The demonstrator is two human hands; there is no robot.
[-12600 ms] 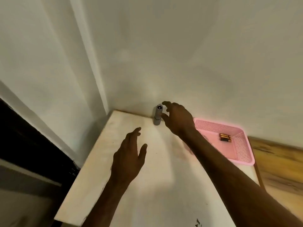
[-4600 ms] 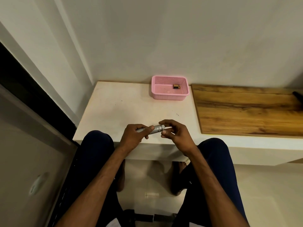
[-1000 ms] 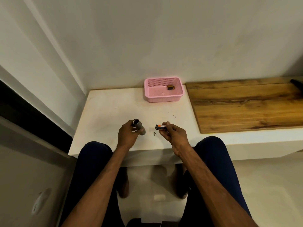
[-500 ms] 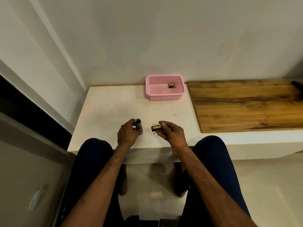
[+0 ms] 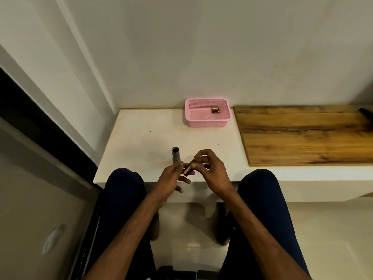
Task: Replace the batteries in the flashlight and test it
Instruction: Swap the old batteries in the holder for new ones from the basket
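Note:
The grey flashlight body stands upright on the white table, its open end facing up and nothing holding it. Just right of its base, both hands meet over the table's front edge around an orange-and-black battery. My left hand pinches the battery's lower end, with its other fingers spread below. My right hand grips the upper end with curled fingertips. The flashlight's cap is not visible. Two more batteries lie in the pink basket at the back of the table.
A wooden board covers the counter to the right of the white table. A dark object lies at its far right end. The wall runs close behind the basket. My knees sit under the table's front edge.
My left hand has let go of the flashlight body, which now stands alone on the table. That hand moved right to join my right hand on the battery.

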